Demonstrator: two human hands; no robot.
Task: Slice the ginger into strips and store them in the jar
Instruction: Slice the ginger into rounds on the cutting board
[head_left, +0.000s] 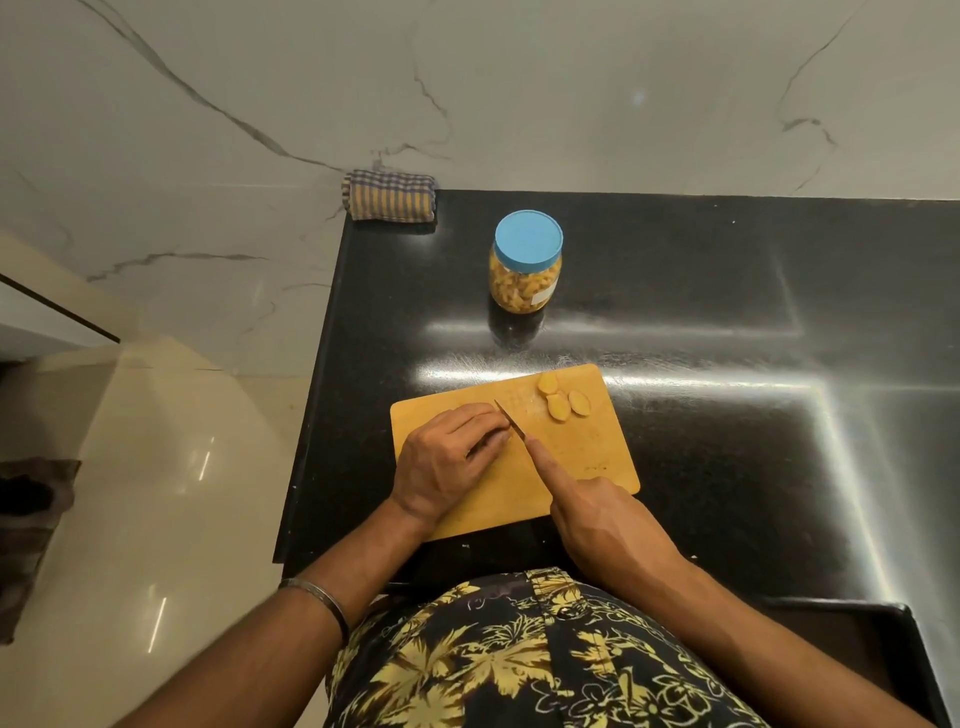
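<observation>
1. While the right hand (608, 525) sits nearest the person, it grips the handle of a small dark-bladed knife (511, 422), its index finger laid straight along the spine; the handle itself is hidden under the hand.
2. Just beyond and to the left, the left hand (447, 462) presses curled fingertips down on the yellow-orange wooden cutting board (587, 457). Whatever ginger it pins is hidden beneath the fingers, so I cannot tell its shape.
3. The relation that matters: the blade runs diagonally, tip up-left and heel down-right, lying right against the left fingertips. The coming cut, I judge, falls just right of those fingertips, so the left hand must creep leftward as strips come off.
4. Farther on, near the board's far right corner, three pale yellow ginger slices (563, 402) lie flat, close together, well clear of both hands.
5. Farthest, on the glossy black stone counter (727, 312), stands the clear plastic jar with a blue lid (525, 262), closed, already holding yellow pieces.
</observation>
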